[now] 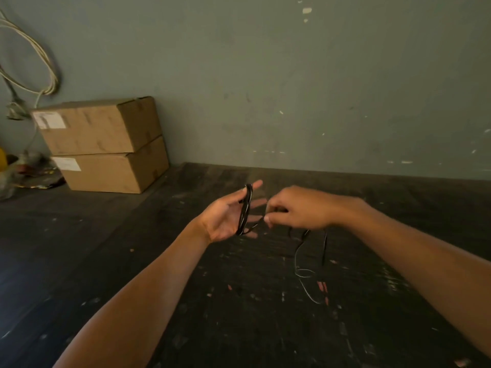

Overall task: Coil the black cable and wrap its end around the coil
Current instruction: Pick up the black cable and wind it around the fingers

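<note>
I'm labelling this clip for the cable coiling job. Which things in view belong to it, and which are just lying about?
Part of the job:
- black cable, looped around the left hand's fingers, its loose end trailing on the table
- left hand, fingers straight
- right hand, pinching the cable

Just lying about:
- two stacked cardboard boxes
- pale cable hanging on the wall
- clutter at far left
- dark table

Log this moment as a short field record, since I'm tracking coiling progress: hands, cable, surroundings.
left hand: open, palm up, fingers straight, coil looped around them
coil: several turns of black cable
right hand: pinches the cable beside the coil
loose cable: hangs below the right hand onto the dark table
table: dark, scuffed
boxes: two stacked cardboard boxes at the wall, far left
stage: coiling under way, end not yet wrapped
</note>
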The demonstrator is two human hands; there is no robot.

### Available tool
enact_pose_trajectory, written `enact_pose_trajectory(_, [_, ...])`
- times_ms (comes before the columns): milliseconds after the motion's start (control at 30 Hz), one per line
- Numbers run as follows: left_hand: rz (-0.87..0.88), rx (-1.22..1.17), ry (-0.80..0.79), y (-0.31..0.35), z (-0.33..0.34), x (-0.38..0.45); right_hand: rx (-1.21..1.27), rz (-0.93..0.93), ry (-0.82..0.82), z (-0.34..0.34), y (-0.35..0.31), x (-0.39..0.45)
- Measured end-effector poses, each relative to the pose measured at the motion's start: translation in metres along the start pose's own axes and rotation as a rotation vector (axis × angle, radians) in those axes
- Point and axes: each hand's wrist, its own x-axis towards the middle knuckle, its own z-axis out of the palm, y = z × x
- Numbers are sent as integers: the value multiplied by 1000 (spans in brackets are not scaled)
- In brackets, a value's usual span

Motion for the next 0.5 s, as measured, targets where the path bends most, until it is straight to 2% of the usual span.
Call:
enact_pose_trajectory(100, [-70,-8,-16,-10,4,-1,-94,-17,36,-27,1,0])
enact_pose_trajectory(267, [-161,22,-177,-16,15,-2,-248,7,199,-56,17,8])
enact_pose_trajectory(500, [-150,-87,-334,-10,30,-13,-109,4,302,-48,44,12])
